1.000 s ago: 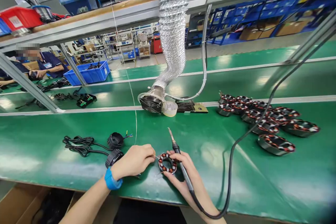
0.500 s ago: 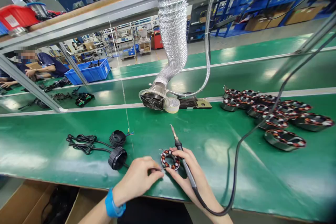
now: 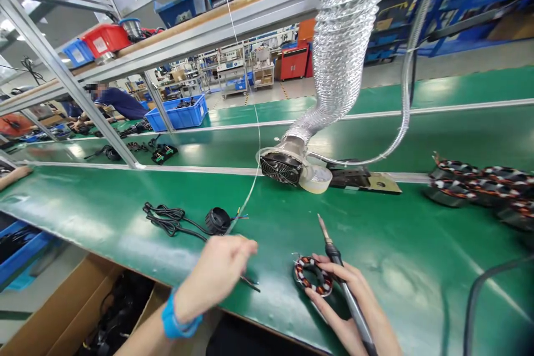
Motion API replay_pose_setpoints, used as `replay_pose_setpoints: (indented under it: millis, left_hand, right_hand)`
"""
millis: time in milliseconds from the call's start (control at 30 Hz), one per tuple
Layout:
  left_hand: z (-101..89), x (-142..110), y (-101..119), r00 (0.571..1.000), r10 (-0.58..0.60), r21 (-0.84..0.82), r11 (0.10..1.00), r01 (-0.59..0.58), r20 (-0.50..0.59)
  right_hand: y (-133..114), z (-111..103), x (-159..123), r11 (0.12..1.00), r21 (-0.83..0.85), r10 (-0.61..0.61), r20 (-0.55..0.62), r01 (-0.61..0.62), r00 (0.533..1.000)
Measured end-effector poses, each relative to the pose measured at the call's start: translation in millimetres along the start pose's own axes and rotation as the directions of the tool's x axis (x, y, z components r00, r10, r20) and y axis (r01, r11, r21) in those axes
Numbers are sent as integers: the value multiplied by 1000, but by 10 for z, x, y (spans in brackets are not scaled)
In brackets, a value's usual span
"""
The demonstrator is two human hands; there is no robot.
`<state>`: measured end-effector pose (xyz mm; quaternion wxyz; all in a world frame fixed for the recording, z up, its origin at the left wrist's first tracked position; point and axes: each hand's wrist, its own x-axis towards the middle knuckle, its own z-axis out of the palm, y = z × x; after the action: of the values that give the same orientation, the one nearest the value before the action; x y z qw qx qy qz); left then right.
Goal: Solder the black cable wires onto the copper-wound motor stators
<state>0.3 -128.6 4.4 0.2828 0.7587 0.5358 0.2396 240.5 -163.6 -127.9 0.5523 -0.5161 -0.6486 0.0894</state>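
My left hand (image 3: pixel 219 267), with a blue wristband, is closed over the bench, its fingertips curled together. A thin solder wire (image 3: pixel 255 178) hangs from above and bends down to this hand; the fingers hide where it is held. Beneath the hand, a black cable end (image 3: pixel 250 282) sticks out. My right hand (image 3: pixel 354 300) grips a soldering iron (image 3: pixel 334 253), its tip pointing up and away. The same hand's thumb and fingers hold a ring-shaped motor stator (image 3: pixel 312 277) with copper windings at the bench surface. A black round housing (image 3: pixel 217 220) with coloured wires lies beyond my left hand.
Coiled black cable (image 3: pixel 167 219) lies left. A fume extractor fan (image 3: pixel 281 167) on a foil duct (image 3: pixel 346 39) stands ahead, with a tape roll (image 3: pixel 316 178) beside it. Several stators (image 3: pixel 454 192) sit at right. A cardboard box (image 3: pixel 75 306) is below the bench edge.
My left hand has left the stator and moved left, over the second black housing. The solder wire now bends towards it. My right hand still holds the iron and stator. The view has shifted left.
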Motion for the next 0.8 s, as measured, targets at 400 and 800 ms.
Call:
replay_pose_setpoints:
  millis: [400, 800]
  left_hand:
    - [-330, 872, -542, 937, 241, 274, 911, -308, 252]
    - [-155, 995, -333, 891, 371, 69, 914, -401, 262]
  right_hand:
    - [-107, 302, 357, 999, -31, 43, 119, -39, 992]
    - [-423, 593, 884, 989, 34, -140, -63, 143, 988]
